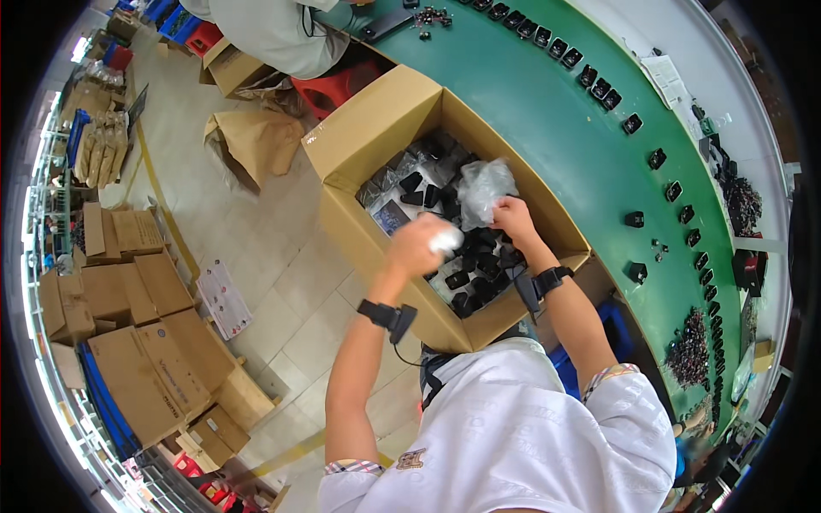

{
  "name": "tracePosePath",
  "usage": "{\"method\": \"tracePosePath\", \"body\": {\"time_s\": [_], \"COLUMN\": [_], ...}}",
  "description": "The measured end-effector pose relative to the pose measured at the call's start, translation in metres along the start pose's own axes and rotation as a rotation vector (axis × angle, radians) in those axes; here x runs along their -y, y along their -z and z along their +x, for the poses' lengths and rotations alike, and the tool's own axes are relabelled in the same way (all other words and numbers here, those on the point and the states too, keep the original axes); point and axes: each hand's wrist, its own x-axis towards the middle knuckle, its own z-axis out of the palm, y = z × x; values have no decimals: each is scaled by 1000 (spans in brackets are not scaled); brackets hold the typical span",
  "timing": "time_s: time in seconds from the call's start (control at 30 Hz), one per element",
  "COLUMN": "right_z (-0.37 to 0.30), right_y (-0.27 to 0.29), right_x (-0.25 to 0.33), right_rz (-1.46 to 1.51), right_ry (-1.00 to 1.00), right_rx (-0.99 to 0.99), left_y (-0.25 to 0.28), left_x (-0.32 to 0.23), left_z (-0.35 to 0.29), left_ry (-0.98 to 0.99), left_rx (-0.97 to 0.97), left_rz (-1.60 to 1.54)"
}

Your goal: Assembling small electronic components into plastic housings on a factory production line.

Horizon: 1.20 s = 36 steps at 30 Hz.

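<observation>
An open cardboard box (382, 115) stands in front of me, with many small black plastic housings (486, 265) lying loose inside among clear plastic wrapping. Over the box, my right hand (514, 217) pinches the edge of a crumpled clear plastic bag (485, 190). My left hand (412, 245) is closed around a small white wad (445, 240), above the box's left side; motion smears it, so its kind is unclear. A printed sheet or card (391, 217) lies inside by the left wall. Both wrists wear black straps with small devices.
Right of the box runs a green worktable (547, 120) carrying a long row of black housings (601, 88) and a heap of small parts (688, 349). A seated person (265, 34) is at the far left end. Cardboard cartons (150, 376) are stacked on the left; an open paper sack (256, 145) stands on the floor.
</observation>
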Motion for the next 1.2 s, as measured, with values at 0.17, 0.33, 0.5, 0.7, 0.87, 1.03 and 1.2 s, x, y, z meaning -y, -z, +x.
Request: {"method": "tracePosePath", "body": {"time_s": [0.17,0.33,0.5,0.7,0.87,1.03,1.2], "right_z": [-31,-61,-71,-97,-109,-109,-115], "right_y": [-20,-30,-35,-55,-50,-25,-30], "right_x": [54,102,90,70,65,82,80], "right_rz": [-996,-529,369,695,859,461,315], "right_ry": [568,605,251,222,230,302,207], "right_rx": [243,552,659,385,352,313,342], "left_y": [-6,-12,-25,-31,-47,-41,-24], "left_x": [-60,-28,-38,-41,-52,-51,-55], "left_z": [12,1,-7,-5,-7,-10,2], "left_ry": [-10,162,382,461,439,617,755], "left_rx": [244,174,141,69,-80,-351,-495], "left_rz": [57,-397,-1062,-994,-960,-832,-1320]}}
